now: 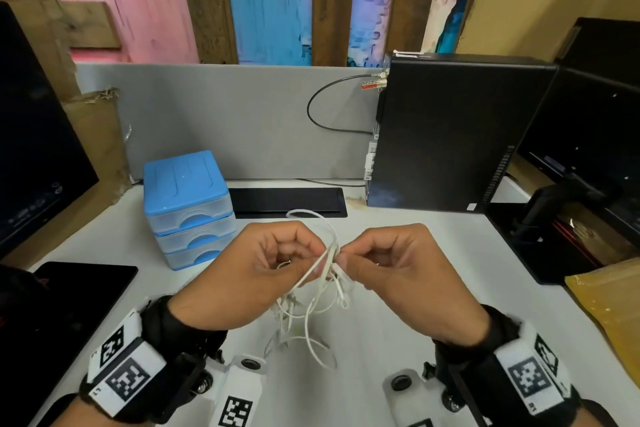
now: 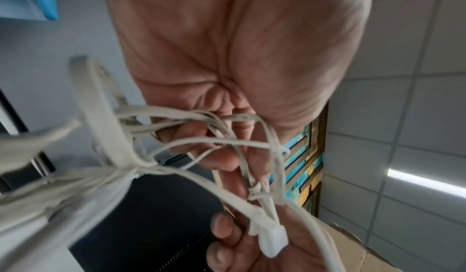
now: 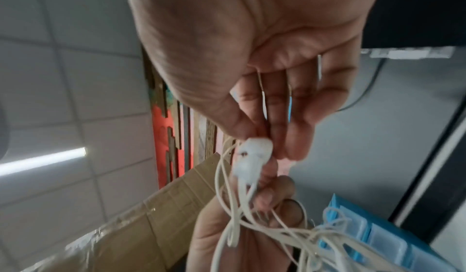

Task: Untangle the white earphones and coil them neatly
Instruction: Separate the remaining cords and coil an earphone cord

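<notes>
From the head view we see our left hand (image 1: 256, 274) and right hand (image 1: 401, 270) pinching the tangled white earphone cable (image 1: 311, 305) above the white desk (image 1: 398, 333). Only the right wrist view shows a white earbud (image 3: 254, 156) clamped in our right fingers (image 3: 290, 128). Blur hides the knot.

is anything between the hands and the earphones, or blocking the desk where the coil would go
Nothing visible does. The left hand and right hand both already pinch the tangled white earphones, and the bare white desk lies directly below them.
</notes>
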